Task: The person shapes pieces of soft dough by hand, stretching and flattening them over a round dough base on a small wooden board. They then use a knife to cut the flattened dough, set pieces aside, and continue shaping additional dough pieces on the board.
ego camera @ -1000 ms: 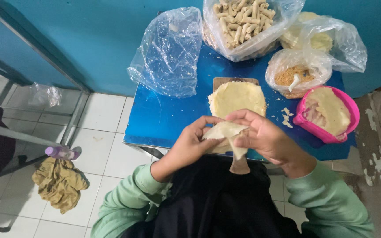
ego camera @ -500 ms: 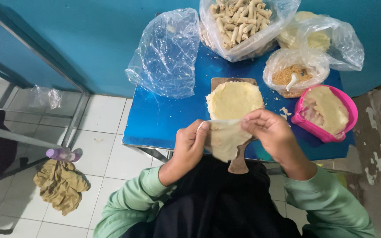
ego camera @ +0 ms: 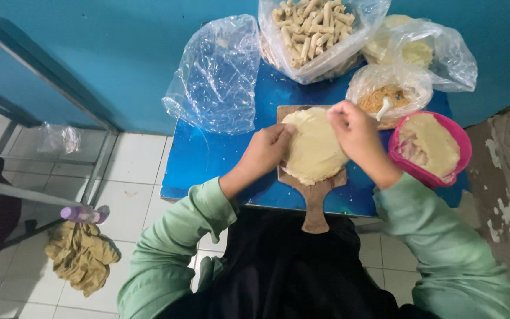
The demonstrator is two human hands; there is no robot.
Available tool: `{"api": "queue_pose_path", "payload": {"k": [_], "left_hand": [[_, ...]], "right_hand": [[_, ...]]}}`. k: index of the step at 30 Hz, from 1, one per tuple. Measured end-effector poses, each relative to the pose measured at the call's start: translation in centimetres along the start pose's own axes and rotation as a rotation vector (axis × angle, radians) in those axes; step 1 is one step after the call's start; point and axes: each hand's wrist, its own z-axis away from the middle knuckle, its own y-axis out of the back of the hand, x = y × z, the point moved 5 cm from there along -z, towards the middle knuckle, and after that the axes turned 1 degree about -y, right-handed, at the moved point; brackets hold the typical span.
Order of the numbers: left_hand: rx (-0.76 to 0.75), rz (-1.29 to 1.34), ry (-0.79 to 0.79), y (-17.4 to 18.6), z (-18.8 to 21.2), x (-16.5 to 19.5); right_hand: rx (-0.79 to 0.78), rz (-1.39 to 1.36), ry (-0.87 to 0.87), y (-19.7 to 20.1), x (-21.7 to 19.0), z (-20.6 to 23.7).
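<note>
A pale round sheet of dough lies on a wooden board with a handle, on a small blue table. My left hand rests on the sheet's left edge, fingers pinching it. My right hand presses on its upper right edge. Both wrists wear light green sleeves.
A pink bowl with pale dough sits right of the board. Behind are a bag of orange crumbs with a spoon, a bag of rolled sticks, an empty clear bag and another bag. A rag lies on the tiled floor.
Earlier both hands held a folded dough piece up near my body. Now they have moved forward and the dough lies spread flat on the stack on the board.
</note>
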Motion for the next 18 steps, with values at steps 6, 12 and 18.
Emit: {"api": "queue_pose_path", "payload": {"k": [6, 12, 18], "left_hand": [[-0.023, -0.139, -0.037, 0.4, 0.1, -0.9], [0.113, -0.557, -0.207, 0.6, 0.8, 1.1], [0.22, -0.792, -0.291, 0.4, 1.9, 2.7]], "right_hand": [[0.012, 0.203, 0.022, -0.6, 0.0, 0.5], [0.056, 0.228, 0.112, -0.8, -1.7, -0.2], [0.092, 0.371, 0.174, -0.7, -2.9, 0.5]]}}
